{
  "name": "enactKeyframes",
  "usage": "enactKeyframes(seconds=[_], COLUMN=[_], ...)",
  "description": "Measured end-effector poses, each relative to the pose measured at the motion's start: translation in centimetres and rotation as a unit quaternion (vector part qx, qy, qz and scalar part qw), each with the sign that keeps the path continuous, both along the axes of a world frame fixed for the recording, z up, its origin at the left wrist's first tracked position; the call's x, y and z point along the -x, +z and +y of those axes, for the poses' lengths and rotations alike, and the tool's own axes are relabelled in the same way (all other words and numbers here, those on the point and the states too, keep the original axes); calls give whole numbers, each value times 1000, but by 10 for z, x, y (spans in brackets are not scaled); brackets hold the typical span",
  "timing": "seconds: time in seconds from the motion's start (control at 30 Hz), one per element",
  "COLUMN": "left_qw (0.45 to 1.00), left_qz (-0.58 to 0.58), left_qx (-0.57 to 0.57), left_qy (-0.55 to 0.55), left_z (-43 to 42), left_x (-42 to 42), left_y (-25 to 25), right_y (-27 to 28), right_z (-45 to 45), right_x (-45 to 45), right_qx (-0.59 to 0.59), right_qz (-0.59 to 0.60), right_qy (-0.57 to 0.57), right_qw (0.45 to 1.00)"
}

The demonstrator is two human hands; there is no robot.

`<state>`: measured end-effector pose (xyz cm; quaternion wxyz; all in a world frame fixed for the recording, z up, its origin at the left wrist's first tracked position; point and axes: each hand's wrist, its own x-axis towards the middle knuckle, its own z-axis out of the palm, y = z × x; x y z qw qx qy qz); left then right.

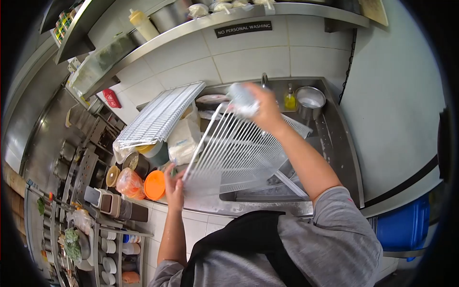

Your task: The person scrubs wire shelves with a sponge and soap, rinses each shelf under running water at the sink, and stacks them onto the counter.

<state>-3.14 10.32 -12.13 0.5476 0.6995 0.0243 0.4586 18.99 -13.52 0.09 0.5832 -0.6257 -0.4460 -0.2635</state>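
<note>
A white wire shelf rack (239, 148) is tilted over the sink, its bars slightly smeared by motion. My left hand (175, 189) grips the rack at its lower left corner, with the thumb and fingers around the edge. At the upper edge, my right hand (266, 109) is closed around a soapy, greyish-white scrubbing pad (243, 99), blurred and pressed close to the bars. I cannot tell what kind of pad it is. Part of the metal sink (267, 193) shows beneath and through the rack.
More white wire racks (165, 112) lie stacked at the left over tubs and a white bag (184, 141). An orange lid (155, 185) is near my left hand. A yellow soap bottle (290, 99) and a steel pot (310, 99) stand behind the sink, near the faucet (264, 80).
</note>
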Motion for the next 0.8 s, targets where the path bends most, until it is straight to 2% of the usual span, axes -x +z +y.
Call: enactKeyframes(seconds=[0.03, 0.07, 0.1, 0.2, 0.23, 0.3, 0.33, 0.4, 0.47, 0.53, 0.6, 0.67, 0.73, 0.8], left_qw=[982, 928, 907, 918, 918, 957, 957, 961, 962, 965, 962, 963, 956, 945], left_qz=[163, 319, 360, 340, 342, 251, 252, 251, 245, 223, 233, 213, 211, 229], left_qx=[-26, -48, -126, -86, -83, -11, -9, -82, -100, -124, -122, -123, -157, -185], left_qy=[-93, -184, -180, -183, -183, -141, -142, -87, -67, -64, -77, -113, -130, -144], left_z=[2, 2, -19, -37, -42, -49, -48, -49, -52, -49, -46, -46, -49, -50], left_x=[5, 8, 2, -23, -25, -29, -30, -29, -27, -25, -21, -19, -19, -21], left_y=[3, 7, 24, 17, 16, 20, 20, 25, 30, 28, 25, 26, 28, 31], right_y=[-4, -10, -16, -41, -41, -39, -39, -41, -52, -57, -60, -75, -78, -88], right_z=[12, 22, 31, 54, 57, 58, 58, 59, 64, 68, 60, 49, 25, 10], right_x=[11, 21, 32, 42, 45, 49, 54, 61, 56, 53, 54, 42, 41, 30], right_qx=[71, 143, 174, 228, 223, 171, 173, 156, 176, 77, 85, 29, 31, 38], right_qz=[-9, -19, -37, -95, -99, -126, -125, -168, -171, -192, -173, -249, -223, -247], right_qy=[-3, -5, 6, 15, -3, -37, -37, -61, -67, -29, -17, -70, -58, -49], right_qw=[997, 990, 984, 969, 970, 976, 976, 971, 967, 978, 981, 965, 973, 967])
